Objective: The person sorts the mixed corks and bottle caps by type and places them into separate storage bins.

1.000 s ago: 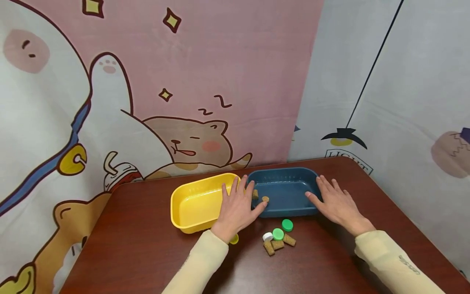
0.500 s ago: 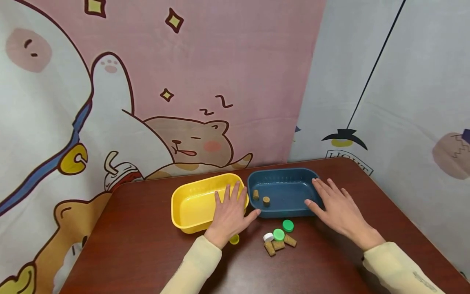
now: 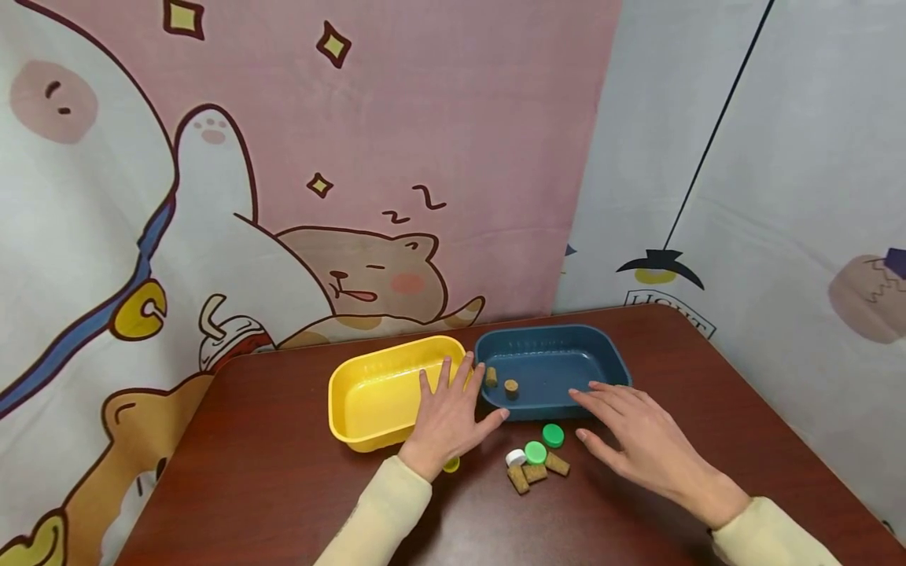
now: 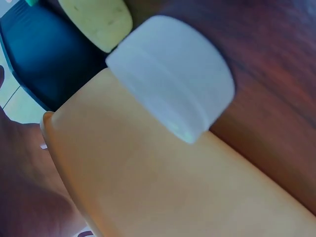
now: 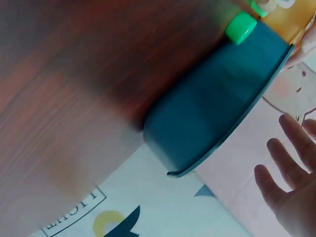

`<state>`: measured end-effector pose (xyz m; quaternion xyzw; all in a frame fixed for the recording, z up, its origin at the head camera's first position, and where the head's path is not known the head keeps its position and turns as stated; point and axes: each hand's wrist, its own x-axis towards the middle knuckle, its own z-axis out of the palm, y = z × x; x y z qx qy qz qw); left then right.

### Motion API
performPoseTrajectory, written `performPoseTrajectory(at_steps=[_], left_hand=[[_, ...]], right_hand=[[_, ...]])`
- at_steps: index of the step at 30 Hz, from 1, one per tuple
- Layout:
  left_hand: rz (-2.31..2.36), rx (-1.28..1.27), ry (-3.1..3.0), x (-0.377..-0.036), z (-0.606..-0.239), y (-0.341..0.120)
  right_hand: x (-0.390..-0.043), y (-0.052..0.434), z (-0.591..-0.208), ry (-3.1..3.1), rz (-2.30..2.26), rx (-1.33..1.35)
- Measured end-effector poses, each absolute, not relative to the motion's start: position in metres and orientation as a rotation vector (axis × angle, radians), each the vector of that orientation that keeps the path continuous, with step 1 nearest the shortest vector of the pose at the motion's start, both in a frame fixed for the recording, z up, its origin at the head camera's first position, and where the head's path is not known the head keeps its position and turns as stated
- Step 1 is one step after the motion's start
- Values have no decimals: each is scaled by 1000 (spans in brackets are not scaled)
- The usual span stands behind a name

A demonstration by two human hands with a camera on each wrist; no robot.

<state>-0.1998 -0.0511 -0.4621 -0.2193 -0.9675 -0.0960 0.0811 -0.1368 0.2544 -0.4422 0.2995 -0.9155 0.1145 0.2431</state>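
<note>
The left hand (image 3: 447,413) is rested flat, fingers spread, on the near corner of the yellow tray (image 3: 368,393). The right hand (image 3: 640,448) is held with fingers extended and apart, empty, near the caps (image 3: 535,450) and corks (image 3: 535,473) lying before the blue tray (image 3: 552,369). A pick-up step appears to be in hand; a pinch on one small piece is called for next.
</note>
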Motion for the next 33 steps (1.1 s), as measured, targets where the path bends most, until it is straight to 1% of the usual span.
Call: performPoseTrajectory(at_steps=[9,19,33], left_hand=[[-238,-668,-2875,-200,-466,-49],[-204,-677,-2893,-200,-468,-46],[-181,-677,-2903,-202,-470,-46]], right_hand=[[-126,244,-450,-2542,221,985],[-126,232,-463,-2571,154,1149],[-131,223,-473,-2525,73,1212]])
